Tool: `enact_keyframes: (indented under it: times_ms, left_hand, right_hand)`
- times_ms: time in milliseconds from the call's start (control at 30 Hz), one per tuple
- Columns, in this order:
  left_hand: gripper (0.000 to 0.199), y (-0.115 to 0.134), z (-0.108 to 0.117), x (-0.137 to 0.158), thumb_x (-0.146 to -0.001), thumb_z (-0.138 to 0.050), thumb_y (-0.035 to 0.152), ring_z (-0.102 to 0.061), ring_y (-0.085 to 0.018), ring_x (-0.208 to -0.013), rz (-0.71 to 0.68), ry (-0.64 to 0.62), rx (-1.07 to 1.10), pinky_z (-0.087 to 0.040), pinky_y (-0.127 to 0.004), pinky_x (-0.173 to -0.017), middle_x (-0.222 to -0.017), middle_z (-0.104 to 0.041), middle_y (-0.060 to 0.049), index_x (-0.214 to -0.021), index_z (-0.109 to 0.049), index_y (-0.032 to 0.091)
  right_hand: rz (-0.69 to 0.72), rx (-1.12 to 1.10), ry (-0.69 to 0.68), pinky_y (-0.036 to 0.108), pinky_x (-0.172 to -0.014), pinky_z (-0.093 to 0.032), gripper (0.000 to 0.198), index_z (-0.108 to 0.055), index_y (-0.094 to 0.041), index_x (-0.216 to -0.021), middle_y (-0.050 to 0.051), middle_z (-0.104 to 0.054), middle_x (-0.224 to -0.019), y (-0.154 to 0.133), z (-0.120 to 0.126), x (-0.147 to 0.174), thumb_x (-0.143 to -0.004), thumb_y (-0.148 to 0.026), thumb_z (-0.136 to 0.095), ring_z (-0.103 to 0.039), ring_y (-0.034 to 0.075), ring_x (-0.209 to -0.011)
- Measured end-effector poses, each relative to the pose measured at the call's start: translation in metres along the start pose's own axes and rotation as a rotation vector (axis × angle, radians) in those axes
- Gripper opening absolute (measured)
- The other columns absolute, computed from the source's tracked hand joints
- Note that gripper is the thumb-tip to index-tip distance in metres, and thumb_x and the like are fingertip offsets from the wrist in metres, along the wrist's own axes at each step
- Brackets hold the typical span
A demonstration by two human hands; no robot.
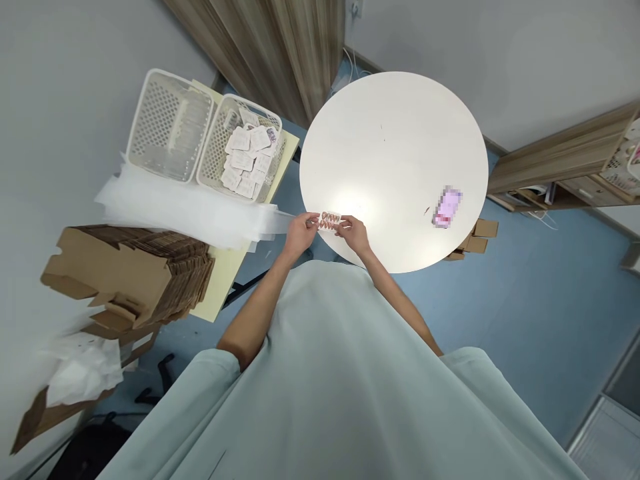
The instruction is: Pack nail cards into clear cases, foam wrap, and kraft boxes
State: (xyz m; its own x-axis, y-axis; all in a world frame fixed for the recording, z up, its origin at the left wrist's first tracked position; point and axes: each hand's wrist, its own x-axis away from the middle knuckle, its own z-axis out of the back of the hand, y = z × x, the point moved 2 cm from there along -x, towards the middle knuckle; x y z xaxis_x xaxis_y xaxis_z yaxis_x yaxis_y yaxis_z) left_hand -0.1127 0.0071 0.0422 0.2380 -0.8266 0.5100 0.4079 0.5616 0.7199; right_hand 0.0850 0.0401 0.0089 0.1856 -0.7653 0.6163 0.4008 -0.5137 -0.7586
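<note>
A small flat set of what look like press-on nails (329,221), reddish with two rows on a pale backing, is held level over the near left edge of the round white table (395,133). My left hand (301,233) pinches its left end between thumb and fingers. At the other end, my right hand (354,234) grips it the same way. A blurred-out purple object (447,207) lies on the table to the right.
Left of me, a pale yellow table (225,273) bears a basket (205,160) of white cards or packets, another basket (133,143) with clear plastic pieces, white sheets (190,210) and stacked folded cardboard boxes (120,260). A wooden shelf (560,150) stands at right.
</note>
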Motion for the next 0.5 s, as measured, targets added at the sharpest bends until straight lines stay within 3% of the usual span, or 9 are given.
enact_keyframes:
  times_ms: [167, 333, 500]
  left_hand:
    - [0.037, -0.021, 0.016, -0.022, -0.088, -0.071, 0.022, -0.080, -0.030, -0.100, -0.020, 0.008, -0.053, -0.064, -0.049, -0.108, -0.136, -0.083, -0.016, -0.123, -0.082, 0.019]
    - [0.035, -0.036, 0.057, -0.029, -0.092, -0.069, 0.025, -0.081, -0.031, -0.111, -0.030, 0.014, -0.014, -0.063, -0.051, -0.110, -0.139, -0.082, -0.014, -0.124, -0.081, 0.022]
    - [0.033, -0.043, 0.112, -0.028, -0.094, -0.068, 0.026, -0.082, -0.029, -0.113, -0.033, 0.035, 0.055, -0.064, -0.047, -0.110, -0.137, -0.084, -0.011, -0.124, -0.080, 0.024]
  right_hand:
    - [-0.122, 0.157, 0.128, 0.044, -0.104, -0.067, 0.045, -0.068, -0.021, -0.142, 0.016, -0.078, -0.147, 0.001, 0.000, -0.006, -0.100, -0.032, -0.080, -0.086, 0.023, -0.098]
    - [-0.091, 0.214, 0.116, 0.044, -0.105, -0.066, 0.031, -0.073, -0.023, -0.132, 0.010, -0.085, -0.133, -0.017, -0.013, 0.001, -0.102, -0.032, -0.076, -0.085, 0.023, -0.096]
    - [0.008, 0.226, 0.095, 0.041, -0.103, -0.066, 0.025, -0.076, -0.024, -0.124, 0.008, -0.087, -0.124, -0.062, -0.046, 0.000, -0.101, -0.032, -0.075, -0.085, 0.022, -0.100]
